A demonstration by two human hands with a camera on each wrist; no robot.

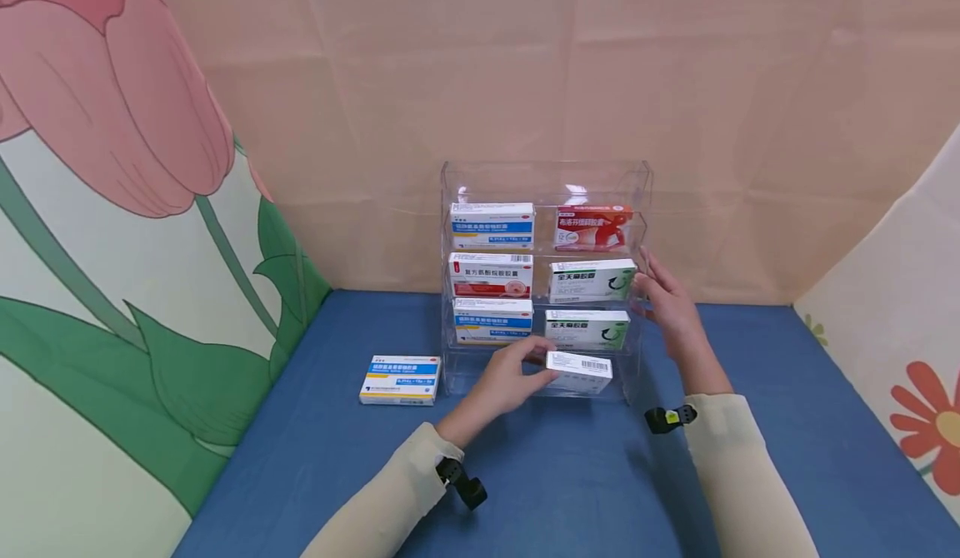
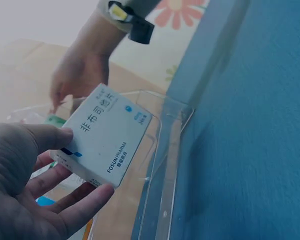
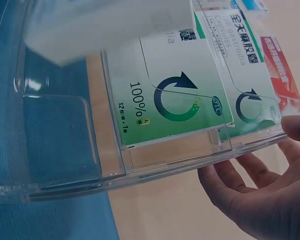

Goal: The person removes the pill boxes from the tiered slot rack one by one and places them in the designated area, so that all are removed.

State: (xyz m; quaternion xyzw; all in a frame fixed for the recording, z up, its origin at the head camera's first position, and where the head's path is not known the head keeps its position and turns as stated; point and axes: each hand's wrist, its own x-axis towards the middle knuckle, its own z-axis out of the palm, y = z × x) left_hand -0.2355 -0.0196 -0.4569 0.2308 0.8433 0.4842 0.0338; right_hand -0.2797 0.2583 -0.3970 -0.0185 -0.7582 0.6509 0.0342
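White medicine box (image 1: 579,373), tilted, near lowest tier, clear upright rack (image 1: 543,229)

Blue table (image 1: 555,475), clear tiered rack (image 1: 543,181), blue-and-white box (image 1: 400,380) lying beside it

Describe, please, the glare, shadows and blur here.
Head view: glare on the clear rack, shadows on the blue table; left wrist: upper left hazy and washed out, print on the white box readable; right wrist: that box blurred at the top, a glare spot on plastic.

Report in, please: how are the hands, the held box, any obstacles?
Left hand holding white box, low before clear rack. Right hand gripping rack's side. No obstacle apparent.
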